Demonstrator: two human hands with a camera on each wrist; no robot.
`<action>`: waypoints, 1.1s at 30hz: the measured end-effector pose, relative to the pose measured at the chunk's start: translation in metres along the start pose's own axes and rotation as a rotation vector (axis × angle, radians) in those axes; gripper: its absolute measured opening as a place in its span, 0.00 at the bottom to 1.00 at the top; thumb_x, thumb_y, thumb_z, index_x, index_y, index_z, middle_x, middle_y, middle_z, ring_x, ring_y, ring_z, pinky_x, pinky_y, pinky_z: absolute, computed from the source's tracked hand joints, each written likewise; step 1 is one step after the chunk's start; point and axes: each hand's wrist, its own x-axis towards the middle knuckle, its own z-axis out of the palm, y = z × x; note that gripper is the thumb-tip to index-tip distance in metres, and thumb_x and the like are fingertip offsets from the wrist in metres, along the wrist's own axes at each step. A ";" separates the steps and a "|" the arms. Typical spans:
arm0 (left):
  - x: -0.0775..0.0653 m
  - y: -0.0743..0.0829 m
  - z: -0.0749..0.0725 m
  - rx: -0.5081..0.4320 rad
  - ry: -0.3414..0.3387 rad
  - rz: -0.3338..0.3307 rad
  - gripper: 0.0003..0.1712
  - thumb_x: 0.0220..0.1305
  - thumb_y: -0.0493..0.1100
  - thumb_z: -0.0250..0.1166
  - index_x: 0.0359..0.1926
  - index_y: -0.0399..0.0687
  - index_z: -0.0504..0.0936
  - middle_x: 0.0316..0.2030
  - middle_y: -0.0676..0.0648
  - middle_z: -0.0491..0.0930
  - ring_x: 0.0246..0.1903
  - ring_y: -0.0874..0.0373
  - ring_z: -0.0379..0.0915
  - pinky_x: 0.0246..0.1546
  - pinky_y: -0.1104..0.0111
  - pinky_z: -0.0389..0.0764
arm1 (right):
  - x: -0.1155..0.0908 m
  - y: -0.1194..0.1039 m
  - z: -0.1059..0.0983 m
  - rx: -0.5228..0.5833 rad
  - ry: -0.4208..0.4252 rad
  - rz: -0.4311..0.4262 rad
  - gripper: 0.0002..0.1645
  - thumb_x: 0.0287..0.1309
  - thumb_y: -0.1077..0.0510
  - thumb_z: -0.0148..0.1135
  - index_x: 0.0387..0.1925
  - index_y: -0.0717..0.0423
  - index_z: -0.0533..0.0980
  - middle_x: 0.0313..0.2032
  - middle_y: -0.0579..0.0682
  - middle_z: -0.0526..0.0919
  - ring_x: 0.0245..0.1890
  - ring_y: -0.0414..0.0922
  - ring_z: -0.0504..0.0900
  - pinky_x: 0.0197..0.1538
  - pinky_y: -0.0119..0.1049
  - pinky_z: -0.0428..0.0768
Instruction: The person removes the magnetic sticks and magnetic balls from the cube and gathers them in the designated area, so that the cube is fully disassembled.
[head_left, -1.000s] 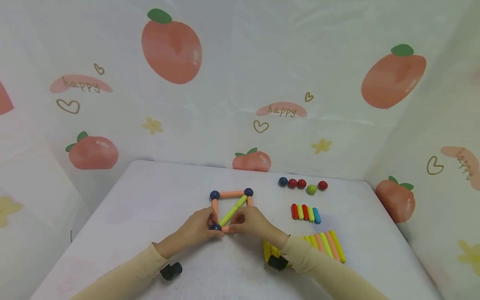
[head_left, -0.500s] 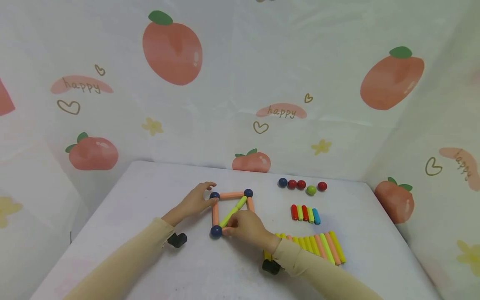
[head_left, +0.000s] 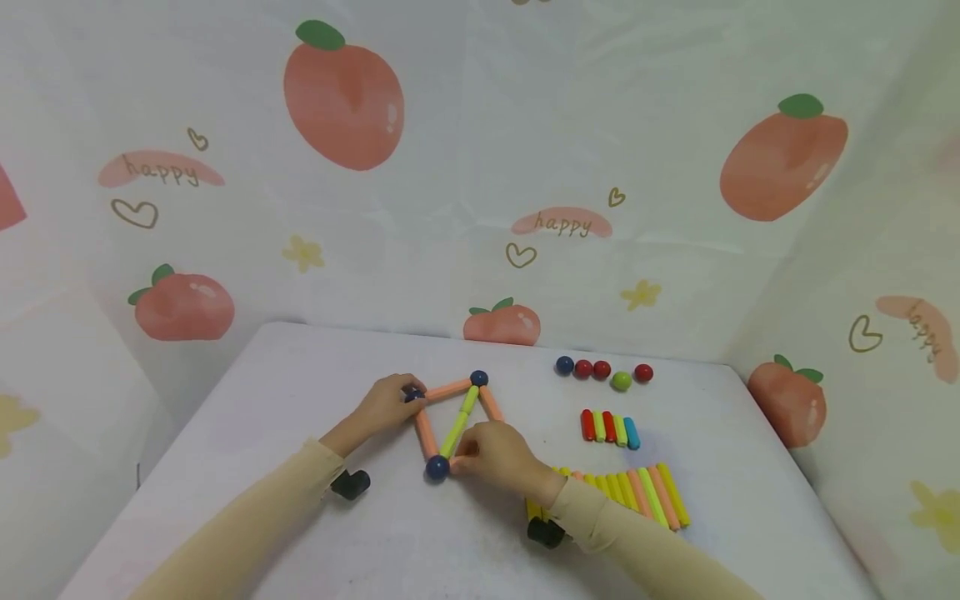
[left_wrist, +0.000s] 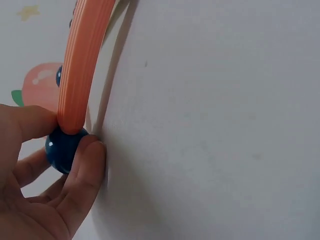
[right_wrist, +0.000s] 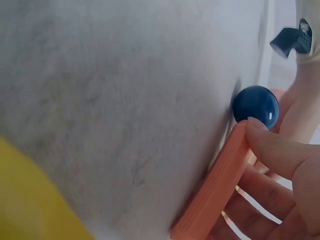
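A four-sided frame of orange magnetic sticks (head_left: 425, 433) and dark blue balls lies on the white table, crossed by a diagonal of lime sticks (head_left: 460, 422). My left hand (head_left: 382, 404) pinches the blue ball (left_wrist: 62, 150) at the far left corner, where an orange stick (left_wrist: 85, 65) meets it. At the near side, my right hand (head_left: 498, 454) holds an orange stick (right_wrist: 215, 185) between thumb and fingers, its end against the near blue ball (head_left: 437, 467). Another blue ball (head_left: 478, 379) joins sticks at the far corner. The right hand covers the frame's near right corner.
Blue, red and green balls (head_left: 602, 369) stand at the back right. Short red, lime and blue sticks (head_left: 610, 426) lie in front of them. Nearer, a row of longer yellow, orange and lime sticks (head_left: 652, 496) lies partly under the right sleeve (head_left: 600, 517).
My left hand has gone from the near ball to the far left ball and taken hold of it. The frame has turned and skewed, its far side shifting left. My right hand stays at the near stick.
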 end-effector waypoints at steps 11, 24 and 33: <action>-0.027 -0.005 -0.008 -0.034 -0.015 -0.160 0.17 0.64 0.46 0.66 0.50 0.43 0.80 0.41 0.41 0.82 0.29 0.58 0.75 0.25 0.71 0.75 | -0.004 -0.003 -0.009 -0.038 -0.009 -0.052 0.12 0.53 0.46 0.73 0.30 0.49 0.84 0.22 0.37 0.79 0.25 0.33 0.70 0.32 0.25 0.70; -0.041 -0.004 -0.011 -0.034 -0.029 -0.224 0.17 0.59 0.50 0.71 0.42 0.43 0.81 0.30 0.47 0.79 0.23 0.59 0.72 0.23 0.71 0.73 | -0.006 0.006 -0.025 0.133 -0.062 0.064 0.12 0.62 0.50 0.67 0.45 0.47 0.85 0.28 0.44 0.79 0.31 0.41 0.73 0.32 0.30 0.72; -0.047 -0.001 -0.013 -0.047 -0.041 -0.214 0.18 0.59 0.50 0.71 0.39 0.41 0.79 0.24 0.49 0.78 0.20 0.60 0.72 0.22 0.71 0.71 | -0.013 0.021 -0.045 0.506 -0.086 0.191 0.11 0.61 0.55 0.67 0.43 0.53 0.78 0.34 0.51 0.81 0.31 0.44 0.80 0.38 0.35 0.84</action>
